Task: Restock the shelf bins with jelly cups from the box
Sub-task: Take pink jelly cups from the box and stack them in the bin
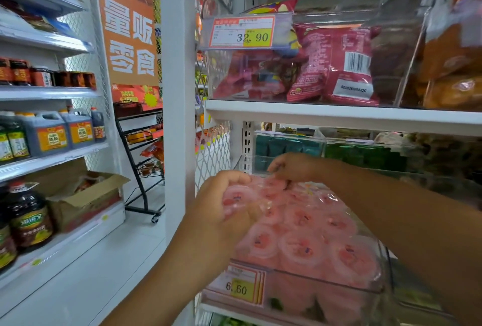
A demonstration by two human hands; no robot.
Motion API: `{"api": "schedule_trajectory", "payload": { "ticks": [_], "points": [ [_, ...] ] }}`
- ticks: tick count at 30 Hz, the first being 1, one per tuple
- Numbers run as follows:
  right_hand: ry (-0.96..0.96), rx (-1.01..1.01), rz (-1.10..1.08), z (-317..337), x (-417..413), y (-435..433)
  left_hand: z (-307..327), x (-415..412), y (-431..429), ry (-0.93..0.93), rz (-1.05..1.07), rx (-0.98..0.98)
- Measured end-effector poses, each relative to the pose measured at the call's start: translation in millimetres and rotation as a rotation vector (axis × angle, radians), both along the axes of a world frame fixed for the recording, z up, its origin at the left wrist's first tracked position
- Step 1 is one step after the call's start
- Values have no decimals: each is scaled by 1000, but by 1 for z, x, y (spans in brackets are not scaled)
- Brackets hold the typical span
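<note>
A clear shelf bin (323, 277) on the lower shelf is packed with several pink jelly cups (300, 247), foil tops up. My left hand (221, 208) grips a pink jelly cup (236, 199) over the bin's back left corner, fingers curled round it. My right hand (292, 167) reaches in from the right and pinches the rim of a cup (275, 184) at the back of the bin. The two hands are close together. The supply box is not in view near my hands.
A price tag reading 6.60 (241, 286) hangs on the bin front. The shelf above (339, 114) carries bins of red snack bags (336, 64). A white post (177, 90) stands left. An opened carton (86, 195) and sauce bottles (28, 216) fill the left shelves.
</note>
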State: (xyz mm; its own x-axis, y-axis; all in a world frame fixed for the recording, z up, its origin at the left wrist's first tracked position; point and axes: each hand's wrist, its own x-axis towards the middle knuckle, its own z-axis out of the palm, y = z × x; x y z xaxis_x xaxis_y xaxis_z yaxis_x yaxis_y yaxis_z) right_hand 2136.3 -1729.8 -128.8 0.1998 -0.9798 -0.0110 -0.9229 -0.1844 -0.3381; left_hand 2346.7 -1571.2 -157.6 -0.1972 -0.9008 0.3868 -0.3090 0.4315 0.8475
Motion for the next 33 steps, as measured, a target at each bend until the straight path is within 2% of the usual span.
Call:
{"api": "schedule_trajectory", "payload": {
  "ticks": [2,3,4,5,7,8,9,11,13,16,18,21,23,27,33],
  "points": [
    [71,-85,38,6,-3,5,1,-3,-9,8,10,-31],
    [44,-127,57,10,-4,9,2,-5,-14,11,17,-45],
    [-60,-130,75,15,-4,17,3,-8,-19,1,24,-56],
    [-249,-65,107,20,-4,27,5,-11,-26,-7,31,-59],
    [-682,235,258,29,-2,53,7,-18,-43,15,67,-58],
    [-798,364,334,32,0,65,9,-22,-51,34,95,-57],
    [-831,417,391,31,3,76,10,-26,-58,45,116,-47],
    [-789,306,398,23,14,85,12,-36,-67,64,146,-21],
    [-784,132,303,14,18,82,16,-45,-73,100,155,13],
    [-776,51,198,18,5,72,19,-49,-81,161,122,97],
    [-662,28,101,25,-16,59,18,-41,-83,119,127,69],
    [-366,-72,-163,25,-39,28,11,-28,-94,13,135,-23],
    [-239,-10,-283,17,-43,11,9,-25,-98,-35,145,-25],
    [-117,145,-288,2,-41,-2,5,-23,-101,38,153,21],
    [4,108,-285,0,-40,0,4,-22,-107,36,103,66]
  ]
}}
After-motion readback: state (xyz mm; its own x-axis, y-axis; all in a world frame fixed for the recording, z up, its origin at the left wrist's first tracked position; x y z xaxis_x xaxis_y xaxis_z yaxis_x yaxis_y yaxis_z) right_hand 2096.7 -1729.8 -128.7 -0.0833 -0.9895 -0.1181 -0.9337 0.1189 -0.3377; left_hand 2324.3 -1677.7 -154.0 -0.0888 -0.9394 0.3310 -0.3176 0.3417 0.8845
